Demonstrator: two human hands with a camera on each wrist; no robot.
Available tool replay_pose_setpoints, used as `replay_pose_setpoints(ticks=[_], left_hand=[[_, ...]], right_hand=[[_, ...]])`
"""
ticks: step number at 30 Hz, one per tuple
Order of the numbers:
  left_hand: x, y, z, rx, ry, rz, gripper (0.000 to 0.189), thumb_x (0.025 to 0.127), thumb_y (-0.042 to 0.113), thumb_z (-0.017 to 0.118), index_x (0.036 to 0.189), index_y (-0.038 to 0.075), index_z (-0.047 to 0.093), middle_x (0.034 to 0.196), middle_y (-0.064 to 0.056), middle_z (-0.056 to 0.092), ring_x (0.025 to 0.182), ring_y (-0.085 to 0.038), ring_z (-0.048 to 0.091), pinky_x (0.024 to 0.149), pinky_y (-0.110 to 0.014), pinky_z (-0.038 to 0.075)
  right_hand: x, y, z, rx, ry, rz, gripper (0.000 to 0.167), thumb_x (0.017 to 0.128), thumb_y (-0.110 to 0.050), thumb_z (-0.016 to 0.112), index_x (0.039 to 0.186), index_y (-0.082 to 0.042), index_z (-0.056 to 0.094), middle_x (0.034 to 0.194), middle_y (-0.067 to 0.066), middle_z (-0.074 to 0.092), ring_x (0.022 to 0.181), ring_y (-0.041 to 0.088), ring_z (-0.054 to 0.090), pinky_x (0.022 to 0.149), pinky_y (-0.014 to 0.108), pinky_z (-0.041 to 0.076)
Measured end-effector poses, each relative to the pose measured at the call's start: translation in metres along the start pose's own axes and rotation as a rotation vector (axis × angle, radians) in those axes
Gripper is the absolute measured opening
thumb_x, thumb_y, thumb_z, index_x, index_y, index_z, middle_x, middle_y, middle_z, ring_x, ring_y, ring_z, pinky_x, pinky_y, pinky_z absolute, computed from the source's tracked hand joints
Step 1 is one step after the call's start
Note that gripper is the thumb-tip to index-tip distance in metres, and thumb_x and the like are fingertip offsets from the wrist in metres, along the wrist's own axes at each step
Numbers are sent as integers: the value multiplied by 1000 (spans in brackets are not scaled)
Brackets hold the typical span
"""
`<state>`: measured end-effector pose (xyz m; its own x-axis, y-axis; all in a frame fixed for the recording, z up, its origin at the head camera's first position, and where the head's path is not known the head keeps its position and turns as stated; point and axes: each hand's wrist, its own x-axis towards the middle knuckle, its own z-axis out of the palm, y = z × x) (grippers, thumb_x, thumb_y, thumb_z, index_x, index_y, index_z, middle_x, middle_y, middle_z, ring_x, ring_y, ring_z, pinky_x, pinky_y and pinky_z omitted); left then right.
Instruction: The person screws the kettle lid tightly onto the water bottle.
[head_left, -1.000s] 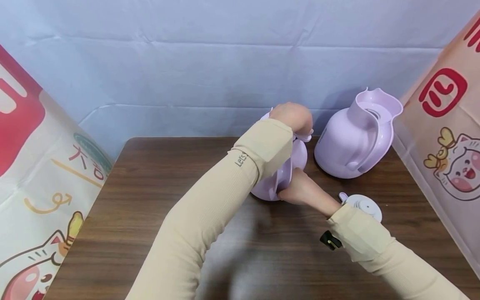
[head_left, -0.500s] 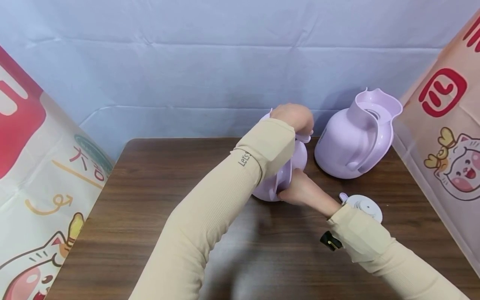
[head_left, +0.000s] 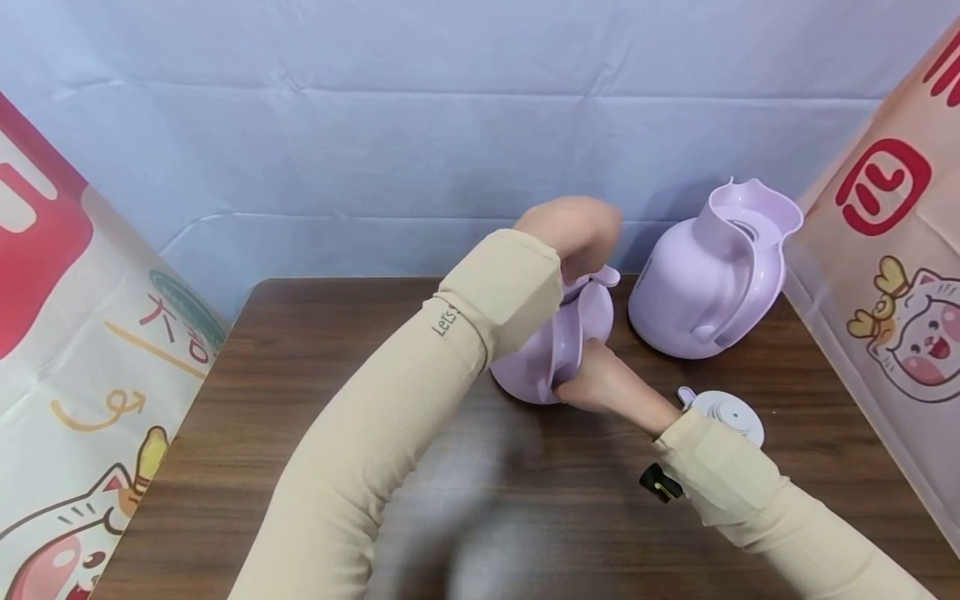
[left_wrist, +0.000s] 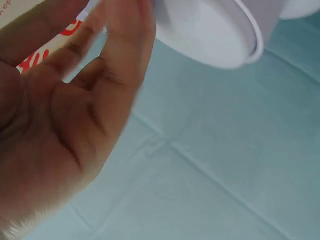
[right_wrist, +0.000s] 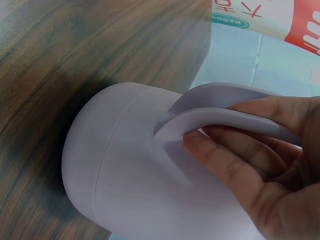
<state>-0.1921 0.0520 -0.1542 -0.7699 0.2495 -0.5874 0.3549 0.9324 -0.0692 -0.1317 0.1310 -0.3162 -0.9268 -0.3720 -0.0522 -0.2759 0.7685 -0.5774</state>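
A lavender thermos jug (head_left: 525,367) stands on the table in the head view, partly covered by the left forearm. My right hand (head_left: 600,377) grips its handle (head_left: 567,342); the right wrist view shows the fingers curled round the handle (right_wrist: 215,117). Over the top of the jug my left hand (head_left: 573,229) bends downward, its fingertips hidden in the head view. In the left wrist view the left hand (left_wrist: 75,100) is blurred beside the pale rounded top part (left_wrist: 210,35) of the jug, fingertips cut off. A lavender tab (head_left: 606,276) sticks out at the jug's mouth.
To the right stands a second lavender thermos jug (head_left: 697,275) with a wavy rim. A round white lid (head_left: 727,417) with a lavender tab lies near the right forearm. Behind the brown wooden table (head_left: 315,375) hangs a pale blue cloth (head_left: 375,150); printed sheets flank both sides.
My left hand and forearm have shifted left at the jug's top, and the wrist has turned, uncovering more of the jug and its handle. The right hand keeps its grip in place.
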Motion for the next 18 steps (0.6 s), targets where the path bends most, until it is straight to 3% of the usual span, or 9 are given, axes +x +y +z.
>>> replay_pose_setpoints(ticks=[1,4,7,14,18], left_hand=[[-1,-3,2,42,15,47,19,83,1,54,93,17,53,96,6,48,83,-11,45,62,-22,41],[-4,-11,8,44,53,147,48,79,-3,59,115,25,47,116,8,44,96,-13,44,68,-27,44],[-4,-15,16,47,89,203,65,78,-6,59,126,34,39,128,10,35,105,-12,38,69,-28,44],[-1,-17,28,167,185,282,78,74,-11,57,133,35,33,134,10,26,116,-11,27,68,-26,44],[1,-18,31,173,212,298,78,75,-9,58,132,37,33,135,12,25,121,-11,24,70,-28,43]], right_hand=[[0,0,0,2,0,4,19,57,-8,66,69,2,55,61,7,52,57,20,46,53,34,41],[0,1,0,12,-1,3,20,57,-7,66,71,2,55,61,7,52,57,20,47,53,34,41],[0,2,0,26,0,-14,19,57,-6,65,71,3,55,61,6,51,57,20,46,52,32,40],[1,2,-1,46,-14,-29,21,58,-5,65,76,4,56,64,7,55,58,19,48,54,33,41],[1,2,0,44,-13,-30,22,58,-5,65,76,4,56,64,7,56,58,19,49,54,33,41]])
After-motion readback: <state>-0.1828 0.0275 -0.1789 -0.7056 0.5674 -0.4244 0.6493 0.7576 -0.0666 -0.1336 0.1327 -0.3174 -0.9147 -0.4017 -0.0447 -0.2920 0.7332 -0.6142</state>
